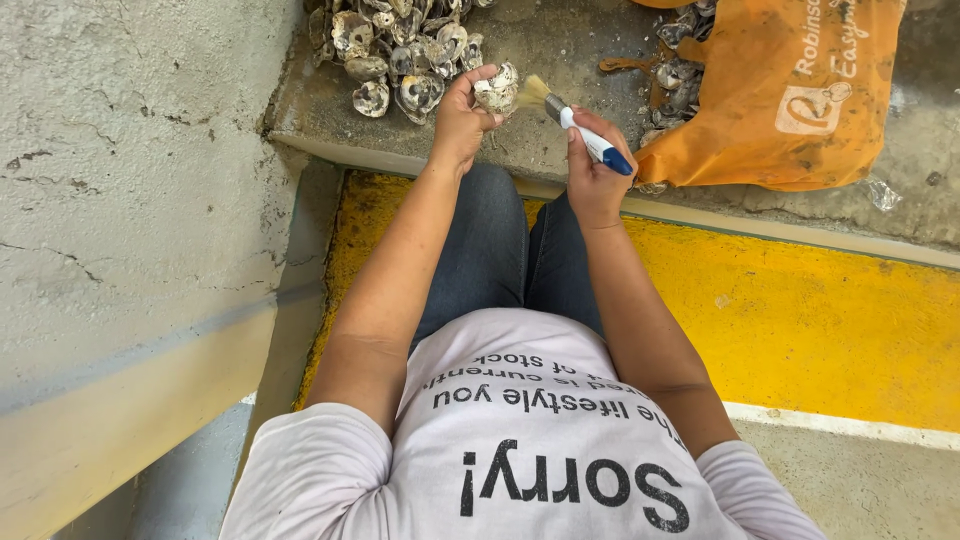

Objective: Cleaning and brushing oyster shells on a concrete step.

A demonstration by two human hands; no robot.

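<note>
A single camera sits on the person's head and looks steeply down along the body, so the pale printed shirt fills the bottom edge with its lettering upside down. The view faces forward and downward past the blue-jeaned knees to a grey concrete step (560, 150) at the top of the frame, close enough that both forearms run up the middle. A rough grey wall (130, 170) borders the left side, and a yellow painted floor strip (800, 310) lies on the right.
</note>
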